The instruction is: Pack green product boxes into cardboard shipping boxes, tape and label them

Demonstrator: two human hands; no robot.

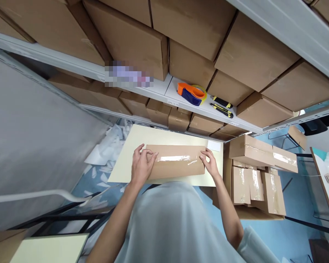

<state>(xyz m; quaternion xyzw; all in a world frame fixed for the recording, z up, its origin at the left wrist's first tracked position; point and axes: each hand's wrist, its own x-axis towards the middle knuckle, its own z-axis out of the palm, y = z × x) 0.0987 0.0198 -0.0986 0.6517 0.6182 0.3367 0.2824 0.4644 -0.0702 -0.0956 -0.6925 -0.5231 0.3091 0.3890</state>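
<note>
A long flat cardboard box [176, 161] lies on a pale work table [142, 137], with a strip of clear tape along its top. My left hand [141, 165] rests on the box's left end, its fingers curled and pressing the tape down at the edge. My right hand [210, 162] presses on the box's right end, fingers bent over the corner. Neither hand lifts the box; it lies flat on the table.
An orange and blue tape dispenser [192, 93] and two yellow-black utility knives [221, 105] lie on the grey shelf [164, 87] above. Stacked taped boxes [259, 171] stand at the right. Cardboard boxes fill the shelves. White paper scraps [109, 146] litter the floor at the left.
</note>
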